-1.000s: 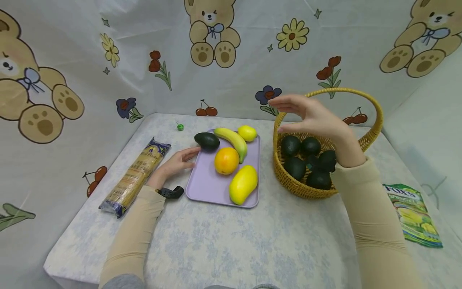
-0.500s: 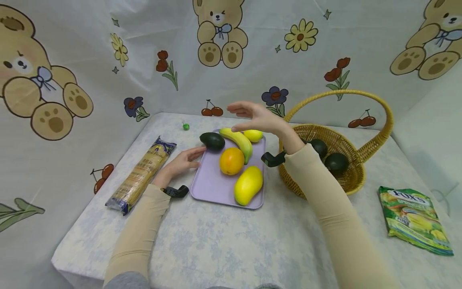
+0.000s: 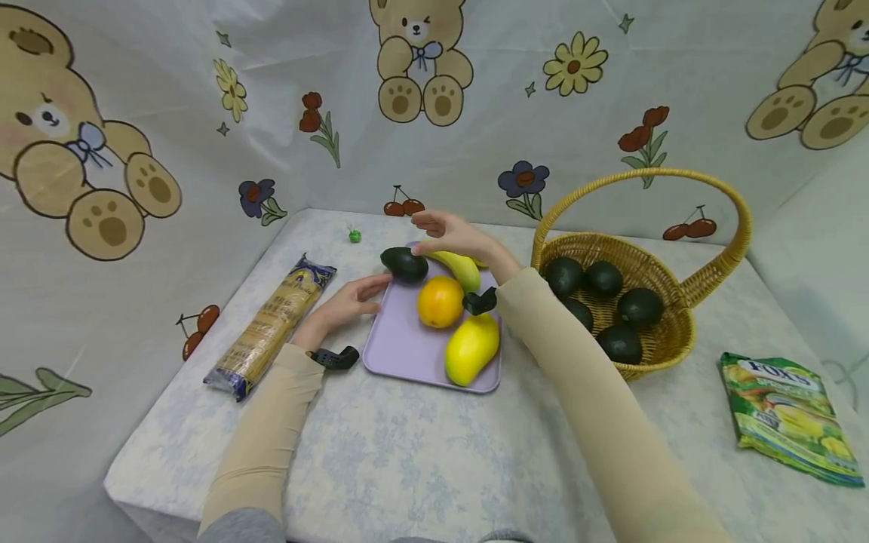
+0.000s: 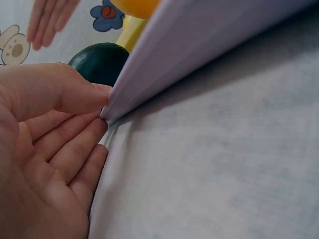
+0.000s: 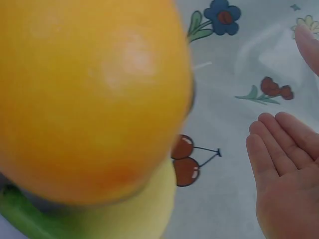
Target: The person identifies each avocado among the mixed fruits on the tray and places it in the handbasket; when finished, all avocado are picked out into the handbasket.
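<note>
My left hand [image 3: 342,309] lies at the left edge of a lilac tray [image 3: 400,354]; in the left wrist view its thumb and fingertips meet the tray's rim. On the tray are a dark green avocado [image 3: 405,265], a banana [image 3: 465,273], an orange [image 3: 440,302] and a yellow mango [image 3: 471,351]. A lemon behind the banana is mostly hidden by my right hand [image 3: 462,235]. That hand holds nothing, thumb and fingers apart, its thumb tip overlapping the avocado in the head view. The orange looms large in the right wrist view.
A wicker basket [image 3: 672,332] with a tall handle stands right of the tray, with several avocados [image 3: 640,306] inside. Farther right lies a green FOX'S candy bag [image 3: 790,415]. A pack of spaghetti [image 3: 271,328] lies on the left, and a small green item [image 3: 354,236] sits behind.
My right hand has moved left and down from above the basket, across the tray to the avocado. The left hand stays at the tray edge. The head view has shifted slightly to the right.
</note>
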Motion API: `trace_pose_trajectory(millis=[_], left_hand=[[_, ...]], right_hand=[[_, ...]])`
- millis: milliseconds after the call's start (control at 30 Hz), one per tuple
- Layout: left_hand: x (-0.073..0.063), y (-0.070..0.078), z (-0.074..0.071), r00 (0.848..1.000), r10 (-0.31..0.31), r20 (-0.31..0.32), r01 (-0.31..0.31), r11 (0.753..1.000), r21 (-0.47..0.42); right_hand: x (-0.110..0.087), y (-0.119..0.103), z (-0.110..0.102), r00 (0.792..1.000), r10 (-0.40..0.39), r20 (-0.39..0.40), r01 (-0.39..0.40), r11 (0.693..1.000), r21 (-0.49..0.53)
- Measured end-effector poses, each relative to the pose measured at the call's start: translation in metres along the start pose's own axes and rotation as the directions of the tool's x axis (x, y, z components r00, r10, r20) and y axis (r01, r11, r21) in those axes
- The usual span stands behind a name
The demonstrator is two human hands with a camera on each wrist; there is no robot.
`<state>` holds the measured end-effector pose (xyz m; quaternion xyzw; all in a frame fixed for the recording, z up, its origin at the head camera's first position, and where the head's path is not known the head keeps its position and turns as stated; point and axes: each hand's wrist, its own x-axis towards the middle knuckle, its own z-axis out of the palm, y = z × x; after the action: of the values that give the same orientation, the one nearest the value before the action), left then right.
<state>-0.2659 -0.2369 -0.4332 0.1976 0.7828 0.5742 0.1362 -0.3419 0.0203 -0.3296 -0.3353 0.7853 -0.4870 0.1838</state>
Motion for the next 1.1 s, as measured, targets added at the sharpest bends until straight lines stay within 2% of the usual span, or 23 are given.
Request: trace_pose_trajectory(millis=[233, 333, 467, 733, 900, 1100], left_hand=[[-0.005, 0.023, 0.008, 0.999, 0.003, 0.053, -0.003, 1.000, 0.012], [-0.005, 0.026, 0.009, 0.999, 0.004, 0.054, -0.004, 1.000, 0.016], [-0.006, 0.028, 0.009, 0.999, 0.002, 0.051, -0.003, 1.000, 0.006], [-0.007, 0.029, 0.008, 0.999, 0.011, 0.044, -0.011, 1.000, -0.015], [-0.009, 0.027, 0.005, 1.000, -0.005, 0.030, 0.005, 1.000, 0.005], [-0.011, 0.026, 0.003, 0.999, -0.010, 0.031, 0.010, 1.000, 0.003]], right_hand=[[0.009, 0.023, 0.012, 0.998, 0.062, 0.020, -0.060, 0.996, -0.061], [0.011, 0.031, 0.014, 0.997, 0.075, 0.009, -0.074, 0.993, -0.089], [0.013, 0.040, 0.017, 0.994, 0.108, -0.016, -0.110, 0.988, -0.109], [0.018, 0.048, 0.025, 0.990, 0.141, -0.004, -0.140, 0.983, -0.117], [0.021, 0.050, 0.028, 0.988, 0.155, 0.005, -0.152, 0.977, -0.148], [0.026, 0.054, 0.029, 0.980, 0.197, 0.014, -0.188, 0.952, -0.242]])
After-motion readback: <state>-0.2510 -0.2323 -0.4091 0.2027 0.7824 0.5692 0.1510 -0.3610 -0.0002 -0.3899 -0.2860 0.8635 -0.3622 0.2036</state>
